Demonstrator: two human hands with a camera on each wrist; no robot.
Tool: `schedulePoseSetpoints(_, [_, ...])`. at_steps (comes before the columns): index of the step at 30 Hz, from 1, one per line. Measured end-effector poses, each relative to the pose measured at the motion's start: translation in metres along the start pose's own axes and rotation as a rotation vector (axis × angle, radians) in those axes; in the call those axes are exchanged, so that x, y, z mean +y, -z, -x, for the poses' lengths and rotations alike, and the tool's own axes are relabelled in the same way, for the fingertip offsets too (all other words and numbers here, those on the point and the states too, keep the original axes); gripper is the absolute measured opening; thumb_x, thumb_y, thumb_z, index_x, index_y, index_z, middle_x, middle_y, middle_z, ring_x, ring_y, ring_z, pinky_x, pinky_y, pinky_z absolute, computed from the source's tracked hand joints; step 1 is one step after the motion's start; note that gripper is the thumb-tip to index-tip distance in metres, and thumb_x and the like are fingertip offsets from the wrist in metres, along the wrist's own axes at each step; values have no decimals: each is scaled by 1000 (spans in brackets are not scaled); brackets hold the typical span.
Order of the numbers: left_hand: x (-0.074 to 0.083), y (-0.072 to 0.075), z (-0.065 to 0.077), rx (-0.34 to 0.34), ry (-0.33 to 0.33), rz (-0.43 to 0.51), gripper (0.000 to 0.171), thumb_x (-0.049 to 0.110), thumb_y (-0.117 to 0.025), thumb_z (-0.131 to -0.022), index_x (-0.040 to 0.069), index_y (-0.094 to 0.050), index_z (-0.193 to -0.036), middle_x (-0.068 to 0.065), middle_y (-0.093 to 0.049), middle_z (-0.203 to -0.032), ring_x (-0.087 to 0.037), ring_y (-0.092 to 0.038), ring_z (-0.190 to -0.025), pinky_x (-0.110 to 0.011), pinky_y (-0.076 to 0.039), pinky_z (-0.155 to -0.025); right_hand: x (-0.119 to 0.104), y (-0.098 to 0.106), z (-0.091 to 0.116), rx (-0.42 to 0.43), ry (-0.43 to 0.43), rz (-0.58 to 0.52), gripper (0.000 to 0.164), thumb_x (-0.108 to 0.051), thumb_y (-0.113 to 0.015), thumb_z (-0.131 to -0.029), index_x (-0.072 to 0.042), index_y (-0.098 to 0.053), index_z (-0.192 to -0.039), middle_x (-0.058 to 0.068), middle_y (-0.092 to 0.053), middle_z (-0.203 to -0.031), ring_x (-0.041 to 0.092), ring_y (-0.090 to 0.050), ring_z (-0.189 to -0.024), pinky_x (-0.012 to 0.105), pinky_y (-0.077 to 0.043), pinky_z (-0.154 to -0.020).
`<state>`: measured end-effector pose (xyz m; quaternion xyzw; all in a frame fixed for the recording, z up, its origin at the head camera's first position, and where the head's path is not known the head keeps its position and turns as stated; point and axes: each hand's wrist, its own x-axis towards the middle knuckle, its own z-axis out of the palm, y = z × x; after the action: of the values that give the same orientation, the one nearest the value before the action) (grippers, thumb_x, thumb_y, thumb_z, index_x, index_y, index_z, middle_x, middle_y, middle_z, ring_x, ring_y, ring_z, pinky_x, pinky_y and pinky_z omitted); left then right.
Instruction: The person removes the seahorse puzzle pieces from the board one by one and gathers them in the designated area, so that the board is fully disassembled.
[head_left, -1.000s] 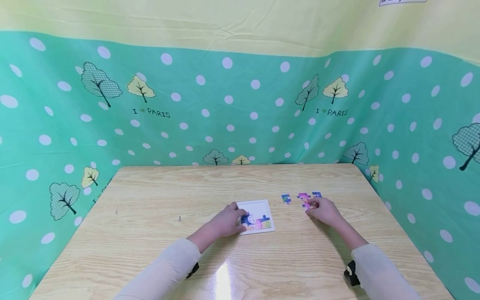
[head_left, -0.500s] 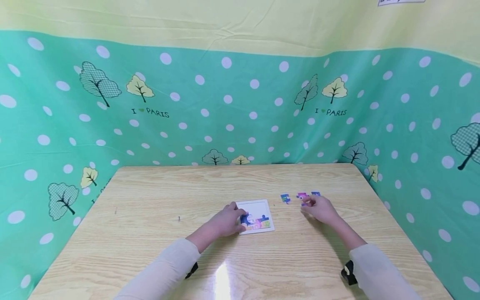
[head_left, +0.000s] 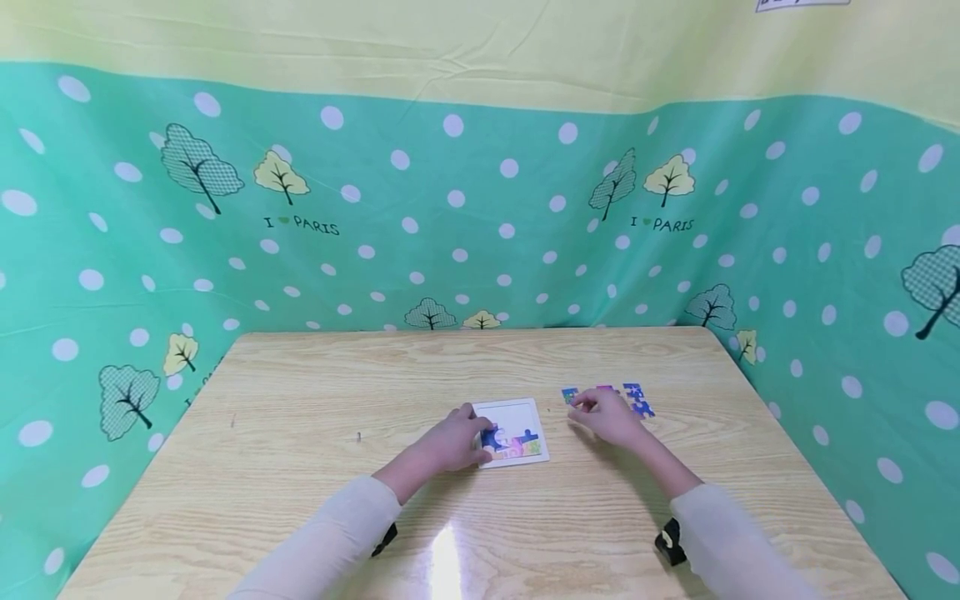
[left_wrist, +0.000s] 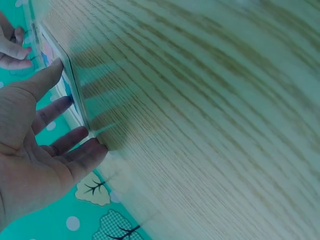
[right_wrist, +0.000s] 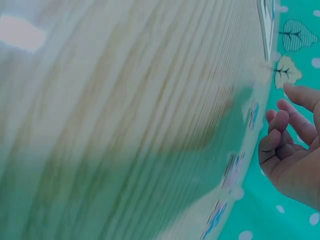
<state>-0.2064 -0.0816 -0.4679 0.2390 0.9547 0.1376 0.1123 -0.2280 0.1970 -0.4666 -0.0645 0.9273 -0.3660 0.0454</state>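
Note:
A small white puzzle frame (head_left: 517, 405) lies on the table, with several joined jigsaw pieces (head_left: 514, 446) filling its near part. My left hand (head_left: 450, 442) rests on the frame's left side. In the left wrist view its thumb and index fingertips press on the frame (left_wrist: 75, 85) while the other fingers lie along the edge. To the right, my right hand (head_left: 611, 417) hovers low by a blue-green jigsaw piece (head_left: 570, 395), fingers loosely bent and holding nothing. It partly covers a pink jigsaw piece (head_left: 606, 387). Beyond it lie blue jigsaw pieces (head_left: 639, 402).
The wooden table (head_left: 300, 400) reaches back to a green dotted curtain (head_left: 457, 225). Loose pieces also show along the table in the right wrist view, such as a pink one (right_wrist: 233, 170). A tiny dark speck (head_left: 359, 437) lies left of the frame.
My right hand has moved left from the pink and blue pieces toward the blue-green piece, uncovering the blue pieces at the right. The left hand and frame have stayed in place.

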Motion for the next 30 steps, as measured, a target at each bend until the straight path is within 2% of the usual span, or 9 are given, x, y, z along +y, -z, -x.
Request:
schedulePoseSetpoints(8, [0,0,0,0,7,3,51,37,-69,-83,15,-57,-128,-11,-51,-114,-17,-50,-93,-35,-49,-87,-10,-16,-3,-26,22,8,26,-20,-68,-84,-5,-67,-106,5,-61,-85,13,-51,-65,24,-45,-53])
schedulePoseSetpoints(15, [0,1,1,-3,10,7,51,36,-69,-83,16,-57,-128,-11,-51,-115,-18,-50,-95,-36,-49,-88,-26,-27,-5,-67,17,-32,24,-19,-67,-85,-7,-67,-105,4,-59,-85,13,-51,-66,24,-45,-53])
schedulePoseSetpoints(24, [1,4,1,-5,6,8,50,36,-69,-83,15,-58,-127,-11,-52,-112,-19,-51,-94,-37,-49,-88,-44,-41,-8,-76,91,-41,22,-18,-67,-85,-5,-68,-103,2,-59,-81,12,-49,-68,23,-41,-55])
schedulePoseSetpoints(30, [0,2,0,0,-6,-2,51,36,-69,-83,15,-58,-128,-11,-52,-112,-20,-52,-95,-37,-49,-87,-55,-53,-10,-98,112,-34,19,-18,-68,-85,-8,-69,-101,0,-59,-79,12,-50,-71,22,-41,-58])
